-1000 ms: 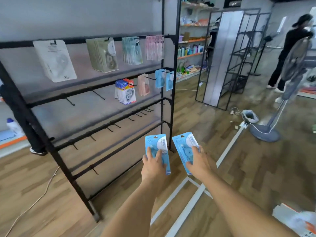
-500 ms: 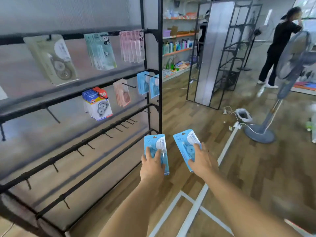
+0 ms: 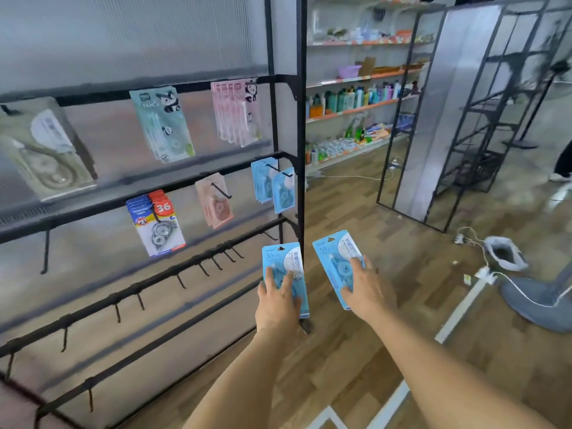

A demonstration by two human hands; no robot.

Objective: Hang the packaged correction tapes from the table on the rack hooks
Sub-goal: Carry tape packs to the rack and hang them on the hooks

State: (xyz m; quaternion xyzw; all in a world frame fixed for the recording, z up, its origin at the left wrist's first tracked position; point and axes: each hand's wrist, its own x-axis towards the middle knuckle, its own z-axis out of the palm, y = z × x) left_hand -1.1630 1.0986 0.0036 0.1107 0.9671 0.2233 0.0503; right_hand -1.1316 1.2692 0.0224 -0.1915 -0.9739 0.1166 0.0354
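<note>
The left hand (image 3: 277,305) grips a light-blue carded correction tape pack (image 3: 283,263) by its lower half, upright, in front of the black metal rack's (image 3: 301,119) corner post. The right hand (image 3: 366,289) holds a matching blue pack (image 3: 335,258), tilted left, just beside the first. Both sit below the blue packs hanging on a hook (image 3: 272,187).

A grey fan base (image 3: 538,300) stands beside stocked shelves (image 3: 356,109).

A blue packet (image 3: 284,267) in left hand (image 3: 277,301), another (image 3: 336,261) in right hand (image 3: 366,289), beside rack (image 3: 301,119).
</note>
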